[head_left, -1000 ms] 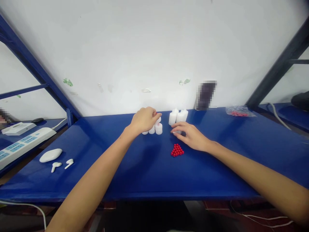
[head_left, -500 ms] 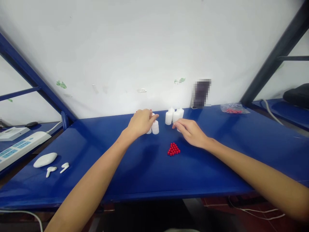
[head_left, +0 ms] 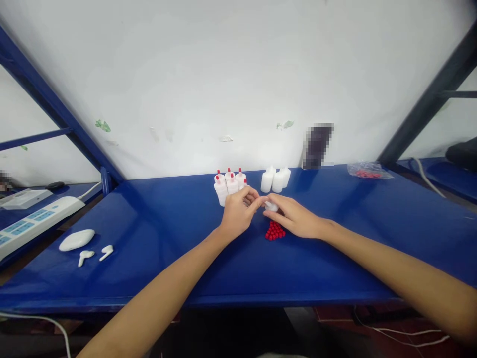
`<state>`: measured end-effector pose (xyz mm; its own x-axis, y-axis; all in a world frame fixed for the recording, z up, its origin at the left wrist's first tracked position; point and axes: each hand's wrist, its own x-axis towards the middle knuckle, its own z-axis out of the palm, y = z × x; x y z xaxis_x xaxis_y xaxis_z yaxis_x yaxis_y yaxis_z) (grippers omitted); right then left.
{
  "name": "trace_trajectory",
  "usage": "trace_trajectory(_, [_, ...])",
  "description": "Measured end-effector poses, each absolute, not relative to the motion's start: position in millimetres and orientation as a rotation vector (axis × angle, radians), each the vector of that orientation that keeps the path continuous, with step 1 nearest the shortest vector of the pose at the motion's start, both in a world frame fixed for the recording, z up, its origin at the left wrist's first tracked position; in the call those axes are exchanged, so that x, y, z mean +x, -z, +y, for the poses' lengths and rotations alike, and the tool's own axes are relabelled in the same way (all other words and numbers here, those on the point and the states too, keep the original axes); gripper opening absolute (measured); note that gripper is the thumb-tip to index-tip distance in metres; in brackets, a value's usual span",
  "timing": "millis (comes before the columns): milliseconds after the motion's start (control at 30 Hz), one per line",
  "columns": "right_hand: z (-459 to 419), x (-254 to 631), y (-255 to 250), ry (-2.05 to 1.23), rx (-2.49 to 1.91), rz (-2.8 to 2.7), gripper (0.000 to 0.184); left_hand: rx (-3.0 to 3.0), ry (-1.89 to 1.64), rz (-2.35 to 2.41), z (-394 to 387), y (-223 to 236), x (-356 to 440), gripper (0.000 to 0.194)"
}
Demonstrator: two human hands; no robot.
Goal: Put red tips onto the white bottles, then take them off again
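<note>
My right hand [head_left: 294, 215] is closed around a small white squeeze bottle [head_left: 272, 206], whose body is mostly hidden by the fingers. My left hand [head_left: 240, 211] meets it from the left, its fingers curled and its thumb at the bottle's nozzle end. Just in front of my right hand, several small red caps [head_left: 275, 230] lie in a tight cluster on the blue table. Behind my left hand stand several white bottles with red caps [head_left: 221, 187], partly covered by it. Farther right, several uncapped white bottles [head_left: 267, 181] stand upright.
A clear bag with red pieces [head_left: 368, 171] lies at the back right. A dark blurred rectangle [head_left: 317, 145] leans on the wall. At the left are a white earphone case [head_left: 77, 239], two earbuds [head_left: 107, 251] and a power strip [head_left: 39, 221]. Blue posts flank the table [head_left: 156, 258].
My left hand has moved right, from the red-capped bottles to the bottle in my right hand. My right hand has drawn slightly nearer, away from the uncapped group. The view has shifted a little.
</note>
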<state>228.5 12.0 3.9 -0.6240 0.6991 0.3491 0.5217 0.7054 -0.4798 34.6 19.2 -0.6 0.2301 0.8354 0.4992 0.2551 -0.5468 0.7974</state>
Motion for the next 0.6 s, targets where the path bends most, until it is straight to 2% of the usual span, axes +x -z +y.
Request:
trace_trajectory(400, [13.6, 231.3, -3.6, -0.339, -0.917, -2.361, 0.017, 2.056, -1.411, 0.913, 8.1, 5.5, 42.7, 0.011])
trace_trajectory(600, [11.5, 229.9, -4.5, -0.343, -0.968, -2.299, 0.018, 2.277, -1.279, 0.846, 5.3, 0.1, 34.0, 0.025])
